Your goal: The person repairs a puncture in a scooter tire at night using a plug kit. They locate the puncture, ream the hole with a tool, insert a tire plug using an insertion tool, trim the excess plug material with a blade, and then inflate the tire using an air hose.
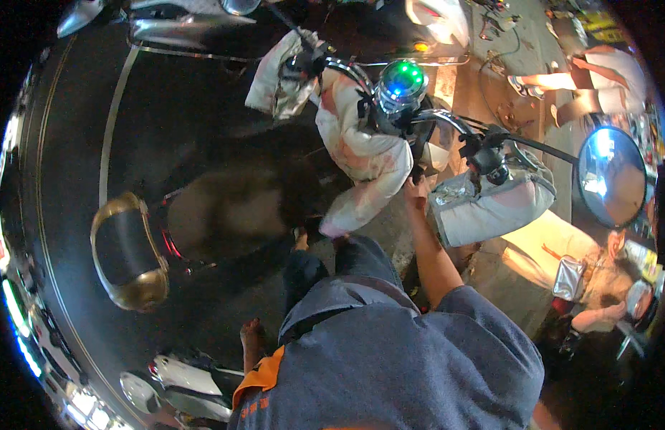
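Observation:
My right hand [417, 192] reaches forward to the dark parts below a motorcycle's handlebar [445, 116], beside a padded grey-white handlebar mitt [494, 207]. What its fingers touch is too dark to tell. My left hand [252, 338] hangs low at my left side, small and dim; its fingers are unclear. A round chrome gauge [401, 80] with green and blue lights sits mid-handlebar. A stained, whitish padded cover [365, 156] drapes down in front of me, left of my right hand. Another padded mitt [281, 75] wraps the left grip.
A round mirror [612, 177] juts out at right. Near it is a person with a silver bag [569, 277]; another person [606, 80] is farther up. Left lie the road's painted line [109, 129] and a gold-rimmed curved object [150, 290]. A white scooter [190, 376] stands lower left.

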